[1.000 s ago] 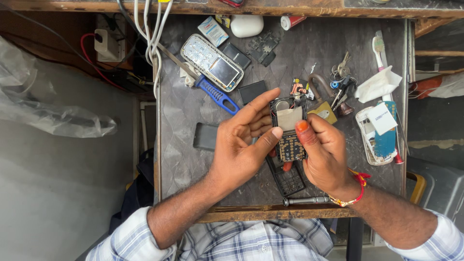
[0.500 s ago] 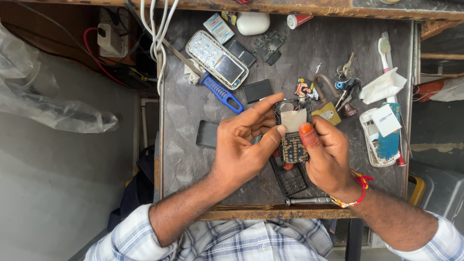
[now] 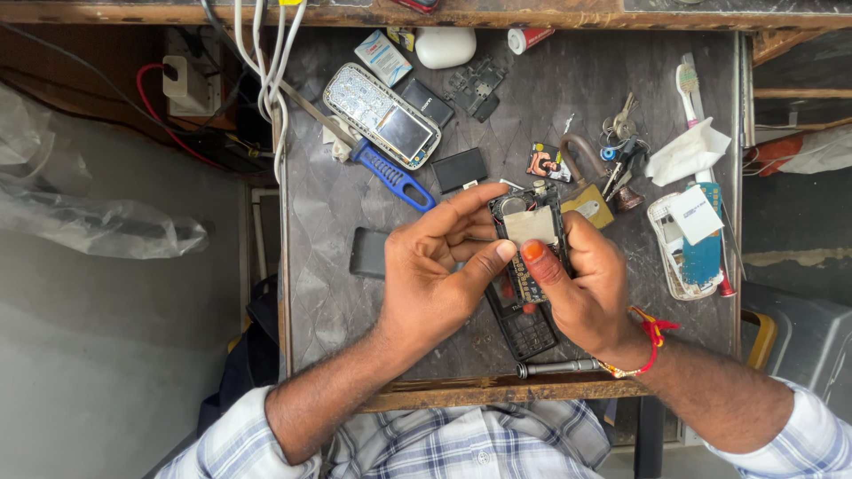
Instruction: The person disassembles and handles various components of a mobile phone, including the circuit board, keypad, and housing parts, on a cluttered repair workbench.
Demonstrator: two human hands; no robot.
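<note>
- Left hand [image 3: 435,275] and right hand [image 3: 581,288] are both pinching a bare phone circuit board [image 3: 530,239], fingers clamped on its edges
- Board is hovering just above the grey worktable [image 3: 337,293], over a black keypad frame [image 3: 524,324]
</note>
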